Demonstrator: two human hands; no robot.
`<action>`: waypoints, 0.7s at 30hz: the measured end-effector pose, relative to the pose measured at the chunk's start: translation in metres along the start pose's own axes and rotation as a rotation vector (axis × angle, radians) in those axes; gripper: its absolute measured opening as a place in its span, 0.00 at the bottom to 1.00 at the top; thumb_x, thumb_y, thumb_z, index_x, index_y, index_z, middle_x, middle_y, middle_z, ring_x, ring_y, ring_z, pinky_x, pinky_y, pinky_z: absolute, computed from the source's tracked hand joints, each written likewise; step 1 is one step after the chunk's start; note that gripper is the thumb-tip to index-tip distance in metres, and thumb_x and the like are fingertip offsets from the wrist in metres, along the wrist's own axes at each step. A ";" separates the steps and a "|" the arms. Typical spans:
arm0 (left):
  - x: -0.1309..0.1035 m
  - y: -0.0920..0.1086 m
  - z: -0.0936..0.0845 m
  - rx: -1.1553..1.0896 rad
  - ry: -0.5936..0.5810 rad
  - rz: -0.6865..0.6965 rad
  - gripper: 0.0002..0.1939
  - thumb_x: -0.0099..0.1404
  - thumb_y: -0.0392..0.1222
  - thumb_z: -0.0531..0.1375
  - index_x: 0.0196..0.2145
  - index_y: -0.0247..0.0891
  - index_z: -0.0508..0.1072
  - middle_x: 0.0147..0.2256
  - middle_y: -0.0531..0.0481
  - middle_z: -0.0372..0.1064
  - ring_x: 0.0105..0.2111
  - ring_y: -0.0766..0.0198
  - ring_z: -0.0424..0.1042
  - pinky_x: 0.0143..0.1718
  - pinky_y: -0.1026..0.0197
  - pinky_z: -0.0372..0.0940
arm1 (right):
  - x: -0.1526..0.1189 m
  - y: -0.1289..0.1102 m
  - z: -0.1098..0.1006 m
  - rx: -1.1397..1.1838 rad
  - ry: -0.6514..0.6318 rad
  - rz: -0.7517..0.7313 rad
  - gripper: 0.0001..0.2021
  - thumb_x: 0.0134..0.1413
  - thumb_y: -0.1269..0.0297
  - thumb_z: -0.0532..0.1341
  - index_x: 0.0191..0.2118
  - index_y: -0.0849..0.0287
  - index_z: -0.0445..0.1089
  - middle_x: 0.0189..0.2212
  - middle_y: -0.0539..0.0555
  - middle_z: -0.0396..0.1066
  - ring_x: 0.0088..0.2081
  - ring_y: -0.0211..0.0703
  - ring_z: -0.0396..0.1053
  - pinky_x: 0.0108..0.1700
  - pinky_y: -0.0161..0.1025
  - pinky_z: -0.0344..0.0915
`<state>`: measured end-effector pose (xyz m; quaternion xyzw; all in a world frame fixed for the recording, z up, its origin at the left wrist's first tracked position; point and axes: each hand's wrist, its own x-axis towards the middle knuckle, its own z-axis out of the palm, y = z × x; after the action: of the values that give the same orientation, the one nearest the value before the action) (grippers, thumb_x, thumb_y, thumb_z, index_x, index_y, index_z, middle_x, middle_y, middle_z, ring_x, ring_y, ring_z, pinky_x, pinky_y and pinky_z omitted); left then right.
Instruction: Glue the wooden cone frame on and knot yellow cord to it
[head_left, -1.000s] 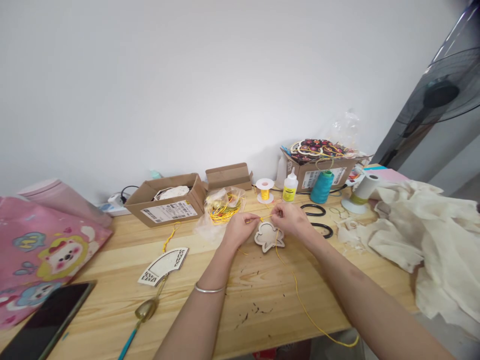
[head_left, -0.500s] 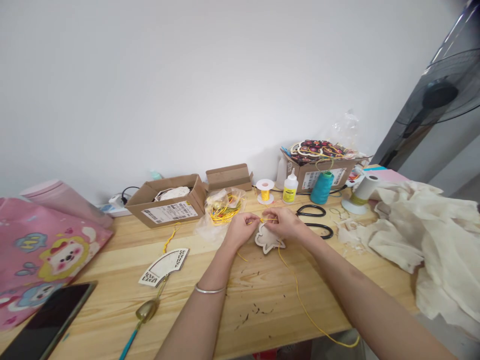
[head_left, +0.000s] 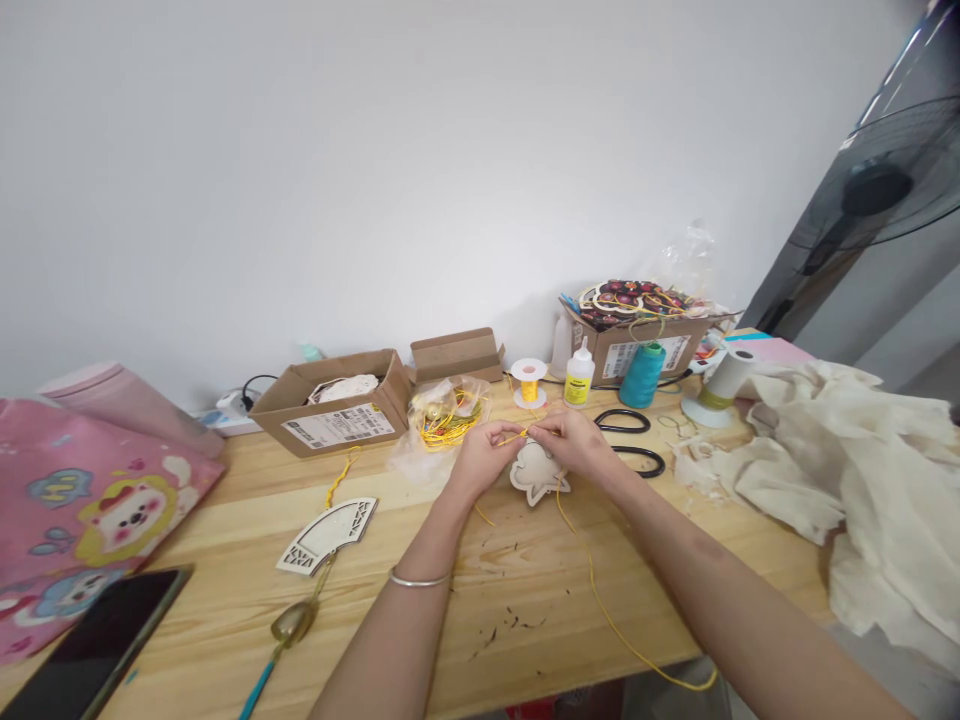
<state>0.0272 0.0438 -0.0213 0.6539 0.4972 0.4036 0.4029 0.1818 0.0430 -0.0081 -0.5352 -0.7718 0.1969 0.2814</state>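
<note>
My left hand (head_left: 487, 455) pinches a yellow cord near the middle of the table. Close beside it, my right hand (head_left: 574, 443) is also closed on the cord, its fingertips at a small knot or loop between the hands. Just below the fingers lies a pale wooden cutout (head_left: 534, 473) with a wavy outline, partly covered by my right hand. A long tail of yellow cord (head_left: 592, 575) runs from the cutout toward the table's front edge. To the left lies a fan-shaped wooden piece (head_left: 330, 535) with cord at both ends.
Behind my hands stand a spool of yellow thread (head_left: 529, 384), a glue bottle (head_left: 579, 374) and a teal thread cone (head_left: 642, 376). Black-handled scissors (head_left: 637, 462) lie right, near cream cloth (head_left: 885, 480). Cardboard boxes (head_left: 334, 410) line the wall; a phone (head_left: 97, 640) lies front left.
My right fingertips have moved slightly left and down, closer to my left fingers at the knot. More of the wooden cutout's face shows now.
</note>
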 end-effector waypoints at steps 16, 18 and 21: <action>-0.001 0.003 0.000 -0.202 -0.059 -0.047 0.14 0.46 0.44 0.61 0.28 0.32 0.70 0.23 0.51 0.69 0.21 0.71 0.64 0.23 0.68 0.59 | 0.003 -0.004 0.002 0.538 0.141 -0.056 0.10 0.42 0.63 0.56 0.18 0.61 0.70 0.22 0.51 0.65 0.30 0.38 0.63 0.33 0.34 0.58; -0.001 0.004 0.000 -0.213 -0.050 -0.055 0.14 0.45 0.44 0.61 0.29 0.32 0.70 0.22 0.51 0.69 0.20 0.71 0.63 0.23 0.68 0.58 | 0.002 -0.004 0.003 0.586 0.139 -0.029 0.10 0.42 0.63 0.56 0.18 0.61 0.69 0.22 0.51 0.65 0.30 0.38 0.63 0.33 0.34 0.58; -0.001 0.005 0.001 -0.251 -0.030 -0.063 0.15 0.44 0.44 0.62 0.29 0.32 0.69 0.22 0.52 0.68 0.20 0.72 0.63 0.22 0.68 0.58 | 0.002 -0.002 0.004 0.662 0.141 0.028 0.11 0.42 0.62 0.56 0.19 0.62 0.70 0.23 0.51 0.65 0.29 0.38 0.62 0.32 0.34 0.58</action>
<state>0.0293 0.0415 -0.0172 0.5883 0.4569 0.4399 0.5016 0.1768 0.0443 -0.0097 -0.4374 -0.6372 0.4034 0.4898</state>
